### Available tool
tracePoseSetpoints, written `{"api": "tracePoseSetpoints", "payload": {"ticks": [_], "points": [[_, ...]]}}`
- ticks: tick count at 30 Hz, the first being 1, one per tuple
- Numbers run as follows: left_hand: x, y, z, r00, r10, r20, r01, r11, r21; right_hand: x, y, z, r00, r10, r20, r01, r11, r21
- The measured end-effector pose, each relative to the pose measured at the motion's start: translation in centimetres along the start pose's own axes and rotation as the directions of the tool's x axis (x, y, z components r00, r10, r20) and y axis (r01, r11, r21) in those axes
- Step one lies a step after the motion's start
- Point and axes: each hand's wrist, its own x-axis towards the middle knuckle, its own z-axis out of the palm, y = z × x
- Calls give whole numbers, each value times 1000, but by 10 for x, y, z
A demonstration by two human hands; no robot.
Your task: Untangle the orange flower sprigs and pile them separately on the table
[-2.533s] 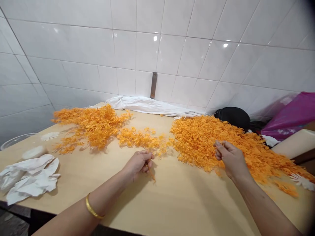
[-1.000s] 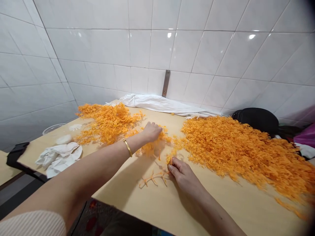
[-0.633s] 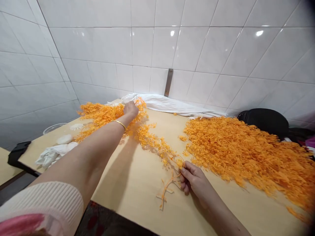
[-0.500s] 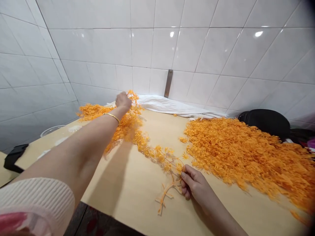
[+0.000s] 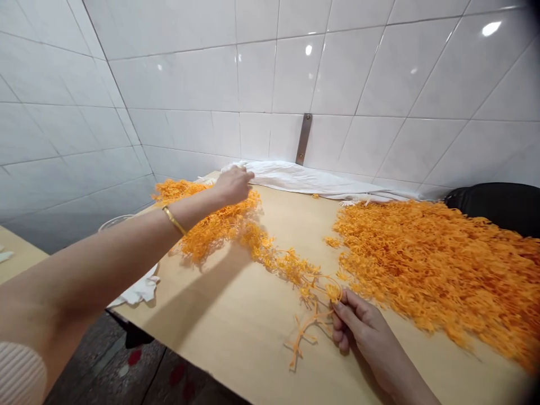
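Note:
Between the thumb and fingers of my right hand [image 5: 360, 329] is an orange plastic flower stem [image 5: 324, 283]. Its bare branched end [image 5: 301, 343] hangs beside the hand, just above or touching the table, and small orange flowers trail from it toward the far left. My left hand [image 5: 234, 184] reaches over the left heap of orange artificial flowers [image 5: 211, 233]. Its fingers look curled together, mostly hidden behind the hand, and I cannot make out anything in them. A gold bangle [image 5: 174, 220] circles that wrist.
A large heap of loose orange flowers [image 5: 426, 270] covers the right side of the table [image 5: 236, 315]. White cloth [image 5: 304, 177] lies along the tiled wall, below a metal bracket [image 5: 304, 139]. White petals [image 5: 141, 288] lie at the left edge; a black case [image 5: 502, 205] stands back right.
My left hand has moved slightly right, and the orange sprays raised beside it now lie lower, on the heap. My right hand keeps its pinch on the stem. The view has shifted left.

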Motion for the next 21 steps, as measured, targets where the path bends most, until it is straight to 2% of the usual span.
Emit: {"api": "tracePoseSetpoints", "payload": {"ticks": [2, 4, 6, 10, 13, 17, 21], "points": [[-26, 14, 2, 976, 208, 70, -204, 977, -60, -1, 0, -1, 1000, -8, -1, 8, 1000, 29], [-50, 17, 13, 918, 378, 122, -367, 924, -104, -1, 0, -2, 1000, -9, -6, 9, 995, 96], [-67, 9, 33, 897, 424, 126, -415, 905, -94, 0, -1, -3, 1000, 2, -12, 0, 985, 174], [-78, -22, 78, 946, 279, 164, -281, 960, -8, -1, -4, -6, 999, 35, -35, -25, 965, 260], [-71, -40, 97, 976, 156, 154, -165, 985, 51, -9, -9, -12, 997, 10, -77, 11, 965, 261], [-49, -44, 103, 980, 44, 196, -56, 997, 53, -27, -21, -21, 992, -88, -93, 98, 989, 114], [-29, -25, 97, 976, 5, 218, 0, 1000, -21, -36, -18, -26, 988, -135, -80, 128, 988, -88]]}}
